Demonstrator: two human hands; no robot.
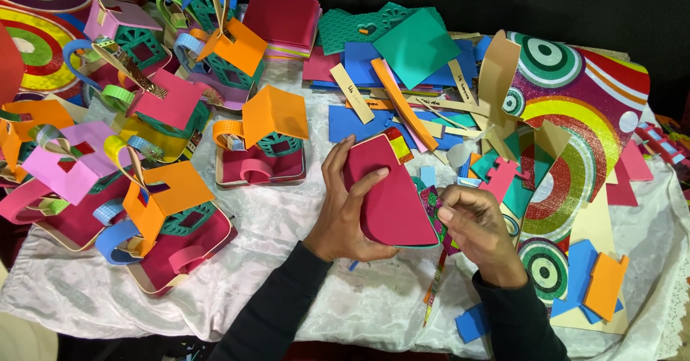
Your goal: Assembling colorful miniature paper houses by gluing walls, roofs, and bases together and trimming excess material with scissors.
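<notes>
Left hand (345, 203) clamped on a folded crimson foam piece (392, 196), thumb on the near face, fingers wrapped over the top edge; piece sits mid-table, lifted just off the white cloth (287, 224). A teal edge shows along the piece's lower rim. Right hand (478, 228) is just beside it on the right, fingers curled and pinched together at the piece's right edge, touching a narrow glitter strip (435, 282) that trails down toward the near table edge; can't tell if the grip is on the strip or the foam. Hands are close, not touching each other. Both sleeves dark. Left of the hands: a cluster of small foam house-shaped baskets, each on a tray-like base with a looped handle. Nearest is the orange-roofed house (273, 117) with a teal lattice wall, sitting in a crimson tray (251, 170); a pink curled loop lies in that tray's front. Another orange-roofed basket (169, 199) sits near-left on a crimson base. Interiors of the houses are not visible. Behind the hands: loose pile of foam offcuts (388, 81) in blue, teal, orange, and tan strips. Right: large glitter sheet (575, 117) with concentric rainbow rings, partly cut up. Stack of red foam sheets (284, 20) at back.
</notes>
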